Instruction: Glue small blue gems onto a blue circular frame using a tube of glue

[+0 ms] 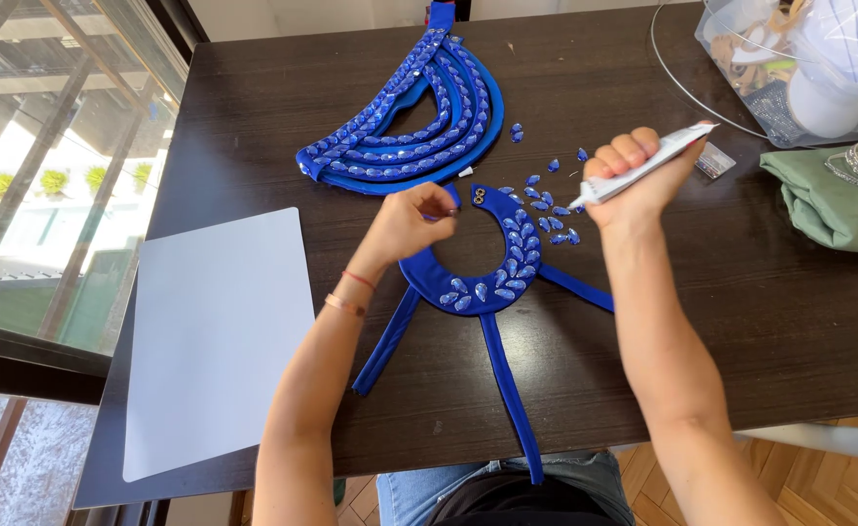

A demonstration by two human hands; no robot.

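Dark wooden table (721, 321), seen from above, the person seated at its near edge. Right hand (634, 175) is wrapped in a fist around a white squeeze tube of glue (643, 166), nozzle pointing down and left toward the work; grip is firm, all fingers curled on the tube body. Left hand (411, 219) hovers over the upper left end of a blue horseshoe-shaped fabric collar piece (487, 282), thumb and fingertips pressed together as if pinching something small; what sits between them is too small to make out. The collar lies flat mid-table, just in front of the person, with three blue fabric straps trailing toward the near edge. Its right arm and lower curve carry rows of blue teardrop gems; the left arm is still bare cloth. Loose blue teardrop gems (546, 200) lie scattered just beside the collar's right end, under the glue nozzle. Judging by this, the gem-setting step is in hand, about half covered. The next placement would call for a small dot of glue and a steady pinch to seat a stone in line with its row. Farther back lies a finished blue crescent-shaped beaded piece (400, 127). A white plastic sheet (215, 341) lies at left, a green cloth (828, 200) at right.
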